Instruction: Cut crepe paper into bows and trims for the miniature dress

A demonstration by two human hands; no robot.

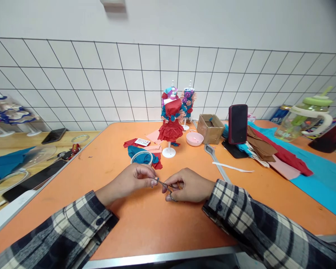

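Small metal scissors (170, 194) are in my right hand (189, 185), its fingers through and around the handles. The scissor tips point left and meet a tiny blue and pinkish piece (156, 179) pinched in my left hand (134, 181). That piece is too small to name, and the fingertips partly cover it. Just beyond my hands a little dress form on a white stand (168, 152) wears a red ruffled dress (172, 119) with blue bows. Left of it lie a roll of tape (142, 153) and folded blue fabric (134, 149).
Behind stand more dressed forms (188, 99), a pink bowl (194, 139), a cardboard box (211, 129) and an upright phone (238, 123). Grey tweezers (220, 164) and a white strip (232, 167) lie right. Fabric strips (285, 153) and a pitcher (302, 119) are farther right.
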